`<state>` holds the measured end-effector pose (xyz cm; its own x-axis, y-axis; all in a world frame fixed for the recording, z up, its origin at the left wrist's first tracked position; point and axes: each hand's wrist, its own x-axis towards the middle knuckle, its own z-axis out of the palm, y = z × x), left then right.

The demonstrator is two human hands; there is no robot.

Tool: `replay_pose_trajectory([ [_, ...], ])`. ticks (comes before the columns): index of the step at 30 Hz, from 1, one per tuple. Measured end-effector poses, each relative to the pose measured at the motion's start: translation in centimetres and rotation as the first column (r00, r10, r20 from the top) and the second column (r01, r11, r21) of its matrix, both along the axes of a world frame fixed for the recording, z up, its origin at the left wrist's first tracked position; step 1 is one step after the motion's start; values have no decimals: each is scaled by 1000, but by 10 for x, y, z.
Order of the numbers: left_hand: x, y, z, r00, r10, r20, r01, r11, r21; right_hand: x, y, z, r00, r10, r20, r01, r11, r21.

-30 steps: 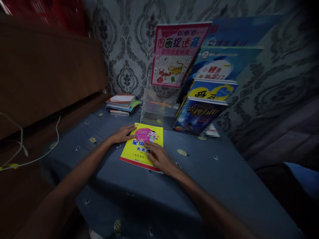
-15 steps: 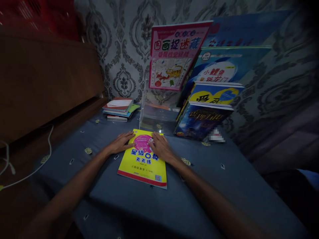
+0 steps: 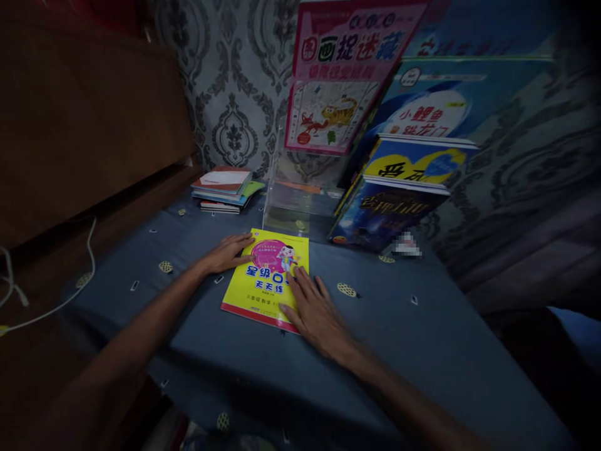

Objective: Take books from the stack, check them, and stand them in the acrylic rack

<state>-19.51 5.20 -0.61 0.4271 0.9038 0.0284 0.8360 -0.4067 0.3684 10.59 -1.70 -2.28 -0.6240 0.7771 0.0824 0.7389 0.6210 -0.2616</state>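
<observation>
Workbook yellow, pink circle on cover, lying flat, closed.

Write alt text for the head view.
Both hands lie flat on a yellow workbook on a blue cloth: left hand at its upper left edge, right hand at its lower right. Upright picture books stand behind.

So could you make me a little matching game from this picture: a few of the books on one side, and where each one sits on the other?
Things:
1. yellow workbook
2. pink picture book
3. small stack of books
4. left hand

Places:
A. propped upright on the clear stand
B. flat on the blue cloth, under both hands
C. back left, by the wall
D. on the workbook's left edge

Pairs: 1-B, 2-A, 3-C, 4-D
</observation>
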Motion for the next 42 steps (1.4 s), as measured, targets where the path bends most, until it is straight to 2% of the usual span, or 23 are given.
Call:
replay_pose_trajectory([
  [11, -1, 1, -4, 1000, 4, 8, -5, 999, 42, 5, -5, 9, 996, 94, -5, -95, 995, -38],
  [21, 5, -5, -5, 999, 36, 20, -38, 993, 111, 0, -13, 35, 988, 112, 110, -92, 982, -167],
  [31, 5, -4, -7, 999, 49, -22, -45, 986, 162, 8, -6, 29, 989, 145, 34, -138, 978, -159],
  [42, 9, -5, -9, 998, 32, -53, -22, 985, 172, 5, -9, 40, 990, 127, 62, -109, 966, -232],
])
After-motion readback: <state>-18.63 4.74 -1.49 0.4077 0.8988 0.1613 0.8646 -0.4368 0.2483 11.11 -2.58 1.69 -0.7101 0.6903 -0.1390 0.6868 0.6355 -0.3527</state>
